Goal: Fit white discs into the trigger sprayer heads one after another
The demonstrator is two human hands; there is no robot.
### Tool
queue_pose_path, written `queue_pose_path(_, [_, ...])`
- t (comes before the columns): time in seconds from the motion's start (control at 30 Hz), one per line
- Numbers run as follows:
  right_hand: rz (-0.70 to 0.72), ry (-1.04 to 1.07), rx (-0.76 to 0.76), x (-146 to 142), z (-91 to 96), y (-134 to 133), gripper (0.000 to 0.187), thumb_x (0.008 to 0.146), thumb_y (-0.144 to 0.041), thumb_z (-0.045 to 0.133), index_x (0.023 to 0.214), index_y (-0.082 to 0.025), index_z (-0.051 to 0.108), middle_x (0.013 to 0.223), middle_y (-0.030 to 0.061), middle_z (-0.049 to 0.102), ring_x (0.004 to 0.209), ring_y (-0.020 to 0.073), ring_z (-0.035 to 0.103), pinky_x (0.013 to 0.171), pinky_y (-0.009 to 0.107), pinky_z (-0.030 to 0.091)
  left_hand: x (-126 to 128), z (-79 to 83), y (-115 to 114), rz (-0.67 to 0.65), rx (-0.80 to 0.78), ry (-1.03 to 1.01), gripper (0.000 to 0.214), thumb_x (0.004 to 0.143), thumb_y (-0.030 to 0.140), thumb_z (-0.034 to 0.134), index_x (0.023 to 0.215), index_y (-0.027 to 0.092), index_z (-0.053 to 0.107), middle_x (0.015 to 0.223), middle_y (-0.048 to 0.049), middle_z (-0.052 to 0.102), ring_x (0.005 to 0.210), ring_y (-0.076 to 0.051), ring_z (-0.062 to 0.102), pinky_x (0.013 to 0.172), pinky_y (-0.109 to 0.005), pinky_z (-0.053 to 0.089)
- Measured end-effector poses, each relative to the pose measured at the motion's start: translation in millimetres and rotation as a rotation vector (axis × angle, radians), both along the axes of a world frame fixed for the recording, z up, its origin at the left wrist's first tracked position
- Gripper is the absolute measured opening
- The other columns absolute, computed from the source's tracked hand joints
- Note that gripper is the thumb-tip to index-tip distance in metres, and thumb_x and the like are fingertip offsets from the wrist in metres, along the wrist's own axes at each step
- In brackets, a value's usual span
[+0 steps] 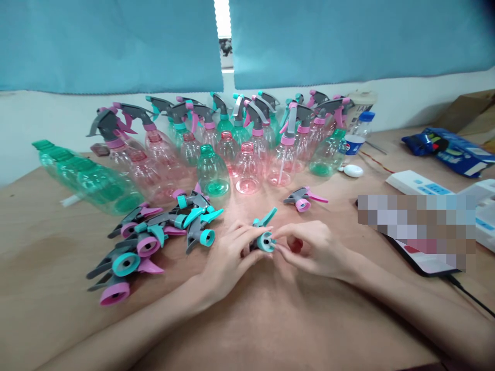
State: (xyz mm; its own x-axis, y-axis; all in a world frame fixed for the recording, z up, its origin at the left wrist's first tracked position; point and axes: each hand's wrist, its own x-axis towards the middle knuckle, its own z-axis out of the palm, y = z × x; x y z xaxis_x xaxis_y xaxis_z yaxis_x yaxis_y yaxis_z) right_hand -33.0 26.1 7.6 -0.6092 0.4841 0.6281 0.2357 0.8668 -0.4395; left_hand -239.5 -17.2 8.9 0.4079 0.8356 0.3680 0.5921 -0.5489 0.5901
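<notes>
My left hand [234,247] is closed around a grey spray trigger head [265,241] with a teal collar and teal lever. The collar's open underside faces me. At its right rim, the thumb and forefinger of my right hand [315,247] pinch the edge of the collar; any small part between those fingertips is too small to make out. Loose trigger heads [147,246] with pink or teal collars lie piled to the left of my hands. One more pink-collared trigger head [302,204] lies beyond my right hand. A small red thing [297,245] shows partly behind my right fingers.
Clear green and pink bottles stand in rows behind, including an open green bottle [213,172] and several fitted with spray heads. Stacked green bottles [88,175] lean at left. A phone [417,242] with a cable, a power strip [419,185] and a blue packet [452,149] lie right.
</notes>
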Motion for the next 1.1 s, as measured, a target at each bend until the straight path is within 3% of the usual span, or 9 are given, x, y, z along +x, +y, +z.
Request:
queue_pose_path(0.2, [-0.034, -0.036, -0.046, -2.5, -0.7, -5.5, 0.015, 0.079, -0.020, 0.062, 0.093, -0.015, 0.062, 0.048, -0.0105, 0.040, 0.039, 0.0048, 0.037, 0.043, 0.017, 0.031, 0.8, 0.6, -1.5, -0.051, 0.019, -0.008, 0.030, 0.085, 0.025, 0.062, 0.115, 0.023, 0.058, 0.097, -0.0016, 0.066, 0.086, -0.018, 0.051, 0.076, -0.030, 0.045])
queue_pose_path(0.53, [-0.166, 0.056, 0.231, -9.2, 2.5, -15.6, 0.003, 0.080, -0.018, 0.064, 0.080, -0.016, 0.066, 0.051, -0.0056, 0.058, 0.043, 0.0064, 0.050, 0.048, 0.020, 0.037, 4.7, 4.5, -4.1, -0.054, 0.096, -0.035, 0.032, 0.086, 0.028, 0.060, 0.117, 0.020, 0.056, 0.098, -0.0038, 0.067, 0.086, -0.019, 0.051, 0.077, -0.032, 0.046])
queue_pose_path(0.8, [-0.191, 0.195, -0.009, -9.0, -0.6, -16.7, 0.008, 0.083, -0.017, 0.060, 0.078, -0.016, 0.066, 0.044, -0.0072, 0.050, 0.036, 0.0050, 0.038, 0.040, 0.018, 0.032, 2.4, 8.7, -4.7, 0.002, 0.043, -0.047, 0.032, 0.091, 0.030, 0.052, 0.123, 0.022, 0.054, 0.101, -0.0046, 0.066, 0.090, -0.020, 0.051, 0.082, -0.036, 0.047])
queue_pose_path(1.1, [0.031, 0.110, 0.033, -10.3, -3.3, -13.1, 0.016, 0.082, -0.023, 0.062, 0.096, -0.016, 0.060, 0.053, -0.0072, 0.055, 0.041, 0.0056, 0.048, 0.047, 0.017, 0.039, 1.2, 2.6, -3.5, -0.008, 0.123, -0.064, 0.033, 0.088, 0.026, 0.058, 0.121, 0.023, 0.056, 0.099, -0.0035, 0.068, 0.087, -0.018, 0.050, 0.075, -0.031, 0.049])
